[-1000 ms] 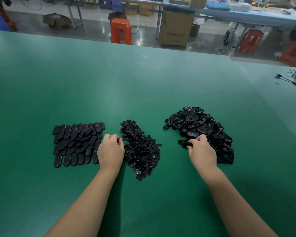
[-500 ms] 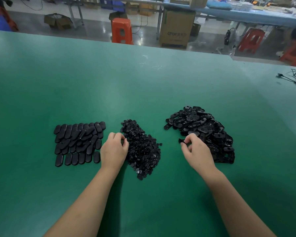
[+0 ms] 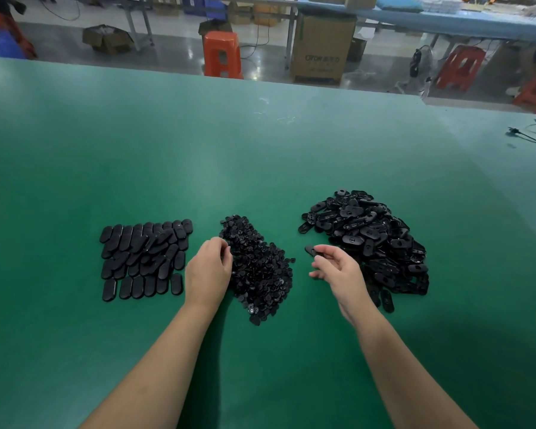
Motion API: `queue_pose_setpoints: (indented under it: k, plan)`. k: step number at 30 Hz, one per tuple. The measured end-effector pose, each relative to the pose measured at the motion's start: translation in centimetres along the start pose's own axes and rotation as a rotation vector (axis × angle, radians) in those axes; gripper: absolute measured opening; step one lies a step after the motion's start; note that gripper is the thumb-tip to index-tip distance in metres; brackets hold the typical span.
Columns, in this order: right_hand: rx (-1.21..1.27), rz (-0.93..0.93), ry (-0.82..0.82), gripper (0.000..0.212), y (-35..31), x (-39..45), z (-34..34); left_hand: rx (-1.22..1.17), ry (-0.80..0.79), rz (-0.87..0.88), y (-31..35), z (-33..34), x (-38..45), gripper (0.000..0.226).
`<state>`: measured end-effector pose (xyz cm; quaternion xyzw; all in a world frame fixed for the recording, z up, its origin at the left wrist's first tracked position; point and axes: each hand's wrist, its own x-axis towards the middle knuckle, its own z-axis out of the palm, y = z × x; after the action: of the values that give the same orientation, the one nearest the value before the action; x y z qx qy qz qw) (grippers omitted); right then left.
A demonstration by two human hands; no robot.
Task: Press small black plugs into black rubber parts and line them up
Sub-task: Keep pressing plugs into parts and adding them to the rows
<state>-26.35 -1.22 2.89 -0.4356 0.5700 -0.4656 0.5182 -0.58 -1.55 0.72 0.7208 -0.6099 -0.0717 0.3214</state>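
While the left hand (image 3: pixel 209 270) curled its fingertips at the pile of small black plugs (image 3: pixel 257 267), whether it held one could not be told; the right hand (image 3: pixel 338 267) pinched one oval rubber part (image 3: pixel 310 250) beside the loose heap (image 3: pixel 369 239). Finished ovals (image 3: pixel 143 258) lay in rows leftward on the smooth green surface (image 3: pixel 260 150), broad and bare toward its far edge.

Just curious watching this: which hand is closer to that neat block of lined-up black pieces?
The left hand. It sits just right of the lined-up pieces, fingertips at the plug pile. The right hand is farther right, beyond that pile, pinching one rubber part.
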Motion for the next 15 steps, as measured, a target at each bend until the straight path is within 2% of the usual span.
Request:
queue_pose_setpoints:
  k: [2, 8, 15]
  plan:
    - [0.023, -0.013, 0.028, 0.013, 0.3, 0.1, 0.3, -0.014, 0.01, 0.004, 0.0, 0.0, 0.0, 0.011]
    - [-0.007, -0.049, 0.039, 0.024, 1.0, 0.2, 1.1, -0.016, 0.022, 0.019, 0.1, 0.0, 0.0, 0.015]
    - [-0.266, -0.149, 0.063, 0.03, 1.9, -0.2, 1.3, -0.038, 0.036, 0.048, 0.0, 0.0, 0.1, 0.014]
